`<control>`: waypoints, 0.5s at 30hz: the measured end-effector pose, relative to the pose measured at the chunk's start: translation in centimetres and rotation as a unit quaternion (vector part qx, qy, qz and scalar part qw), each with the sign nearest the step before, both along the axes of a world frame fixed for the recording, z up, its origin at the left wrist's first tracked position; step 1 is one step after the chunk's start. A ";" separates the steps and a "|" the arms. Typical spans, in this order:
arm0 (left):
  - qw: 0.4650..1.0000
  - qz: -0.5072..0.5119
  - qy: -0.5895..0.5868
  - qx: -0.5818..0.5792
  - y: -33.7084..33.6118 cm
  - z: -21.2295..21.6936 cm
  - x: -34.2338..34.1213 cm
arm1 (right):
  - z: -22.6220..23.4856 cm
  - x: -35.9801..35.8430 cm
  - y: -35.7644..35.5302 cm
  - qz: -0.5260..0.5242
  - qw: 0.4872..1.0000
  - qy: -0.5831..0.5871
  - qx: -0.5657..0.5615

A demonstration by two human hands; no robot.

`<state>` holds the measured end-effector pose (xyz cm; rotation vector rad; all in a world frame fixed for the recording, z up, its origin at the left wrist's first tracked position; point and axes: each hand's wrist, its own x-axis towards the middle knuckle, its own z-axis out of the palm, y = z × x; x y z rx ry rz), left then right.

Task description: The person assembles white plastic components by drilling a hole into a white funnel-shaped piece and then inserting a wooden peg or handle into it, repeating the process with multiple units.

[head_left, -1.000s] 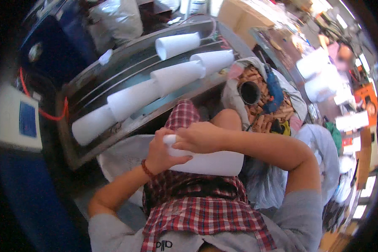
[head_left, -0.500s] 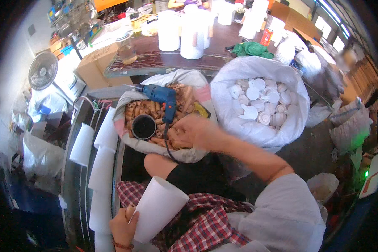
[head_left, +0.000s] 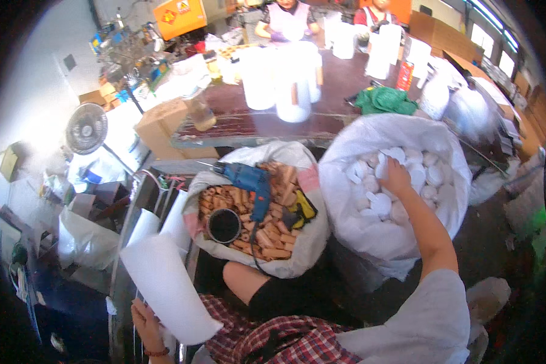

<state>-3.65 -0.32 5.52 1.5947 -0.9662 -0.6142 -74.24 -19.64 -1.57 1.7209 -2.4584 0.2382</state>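
My left hand (head_left: 145, 327) is closed at the side of a white, slightly tapered cylinder (head_left: 167, 288), which leans over my lap. Part of its grip is hidden behind the cylinder. At the right, my right hand (head_left: 396, 177) reaches into a white sack (head_left: 340, 203) full of round white discs (head_left: 379, 204). Its fingers are curled against one pale disc (head_left: 381, 166) that stands on edge. Between the hands, another sack (head_left: 312, 242) holds many short brown tubes (head_left: 276, 239). On these lie a blue power drill (head_left: 252, 182) and a dark round cup (head_left: 224, 226).
More white cylinders (head_left: 177, 221) stand in a rack at the left. Beyond the sacks is a dark red table (head_left: 340, 91) with white cylinders, a glass jar (head_left: 201, 115), a green cloth (head_left: 385, 101) and a red can (head_left: 405, 76). A fan (head_left: 87, 127) stands far left. Two people (head_left: 288, 21) are across the table.
My right hand has moved from the sack of brown tubes to the white discs. The cylinder at my left hand has swung left and tilted the other way. The view has shifted upward.
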 end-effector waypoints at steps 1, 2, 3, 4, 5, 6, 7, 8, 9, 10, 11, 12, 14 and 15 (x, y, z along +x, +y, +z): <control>0.998 0.012 0.064 0.006 -0.5 -0.5 -0.1 | 0.0 0.4 -0.2 -0.017 1.000 -0.008 0.010; 0.992 0.024 0.127 0.011 -0.9 -0.7 0.0 | -0.1 0.9 -0.4 -0.033 0.999 -0.018 0.020; 0.981 0.035 0.193 0.014 -1.1 -1.1 0.1 | 0.0 1.5 -0.7 -0.048 0.998 -0.025 0.030; 0.976 -0.046 0.207 -0.056 -0.7 -2.1 -0.3 | -0.3 1.2 -0.9 -0.039 0.999 -0.020 0.031; 0.957 -0.048 0.277 -0.064 -0.8 -2.4 -0.3 | -1.1 0.7 -1.5 -0.028 0.999 -0.015 0.031; 0.932 -0.048 0.353 -0.071 -0.9 -2.9 -0.5 | -1.8 -0.1 -2.0 -0.017 0.999 -0.004 0.034; 0.899 -0.048 0.427 -0.082 -0.7 -3.8 -0.5 | -2.6 -0.5 -2.5 -0.029 0.999 -0.027 0.036; 0.902 -0.015 0.417 -0.113 -0.4 -5.9 0.2 | -3.1 -1.1 -3.3 -0.036 0.998 -0.046 0.034; 0.869 0.004 0.482 -0.114 -0.9 -7.5 0.5 | -4.4 -2.8 -3.3 -0.041 0.999 -0.022 -0.019; 0.844 -0.010 0.519 -0.137 -1.6 -9.8 1.2 | -5.4 -3.3 -3.5 -0.037 0.997 -0.003 -0.073; 0.826 -0.005 0.538 -0.165 -0.5 -11.3 2.3 | -4.2 0.4 -4.3 -0.096 0.994 -0.060 -0.011; 0.837 0.053 0.527 -0.136 -1.1 -8.1 -1.3 | -4.0 -0.5 -3.2 -0.091 0.996 0.018 -0.005; 0.829 0.069 0.524 -0.184 -0.7 -9.5 -1.2 | -2.7 0.3 -3.3 -0.029 0.990 0.105 0.090; 0.825 0.067 0.524 -0.201 0.1 -9.9 -1.3 | -3.3 -0.4 -3.7 -0.047 0.987 0.108 0.106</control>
